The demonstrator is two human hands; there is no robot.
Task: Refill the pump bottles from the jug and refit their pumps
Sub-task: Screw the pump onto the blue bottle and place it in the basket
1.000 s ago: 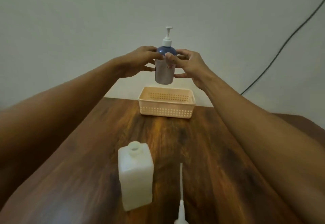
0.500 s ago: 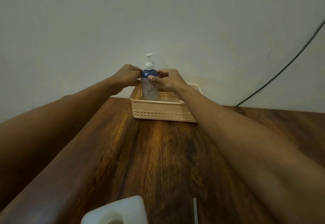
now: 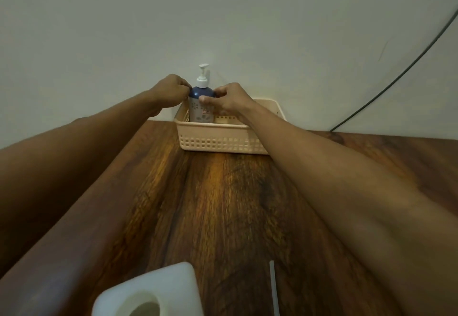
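Note:
A blue-topped pump bottle [image 3: 201, 110] with a white pump fitted stands upright in the left end of a beige plastic basket [image 3: 218, 139] at the far edge of the wooden table. My left hand [image 3: 168, 91] touches the bottle's blue shoulder from the left with curled fingers. My right hand [image 3: 229, 99] holds the same shoulder from the right, thumb on the front. At the near edge stands a white square bottle [image 3: 151, 293] with an open neck and no pump. A thin white pump tube [image 3: 273, 288] lies to its right, its pump head out of frame.
The wooden table [image 3: 223, 211] runs up to a pale wall. A black cable [image 3: 396, 80] runs down the wall at the right. The basket's right part holds nothing that I can see. No jug is in view.
Both hands have lowered the blue pump bottle from the air above the basket down into its left end. My view has tilted up, so the white bottle sits at the bottom edge.

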